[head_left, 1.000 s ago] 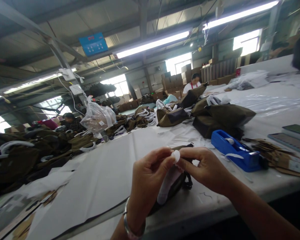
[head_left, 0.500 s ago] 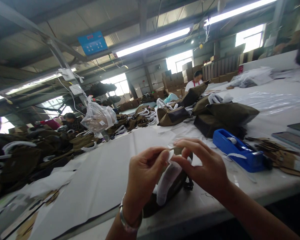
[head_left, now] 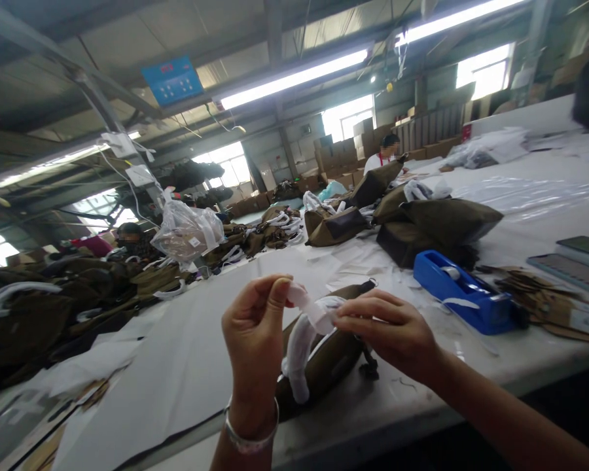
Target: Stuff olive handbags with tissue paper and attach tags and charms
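Observation:
An olive-brown bag (head_left: pixel 336 369) with a zip lies on the table in front of me, its curved handle (head_left: pixel 300 360) wrapped in white material. My left hand (head_left: pixel 254 324) is closed, with thumb and forefinger pinching one end of a translucent white strip of tape (head_left: pixel 300 298). From there the strip runs down to the right onto the wrapped handle. My right hand (head_left: pixel 395 332) pinches the handle's wrapping at the strip's other end. Its fingertips partly hide that spot, so I cannot tell whether they also hold the strip.
To the right stands a blue tape dispenser (head_left: pixel 464 294), with brown card tags (head_left: pixel 544 304) beside it. More olive bags (head_left: pixel 436 222) are piled behind. Many wrapped-handle bags (head_left: pixel 39 320) heap up on the left. A person (head_left: pixel 380 160) is at the far side of the table.
My hands have moved apart, the left one drawing left with the strip's end. The strip now shows stretched between them, and more of the bag and its zip is visible.

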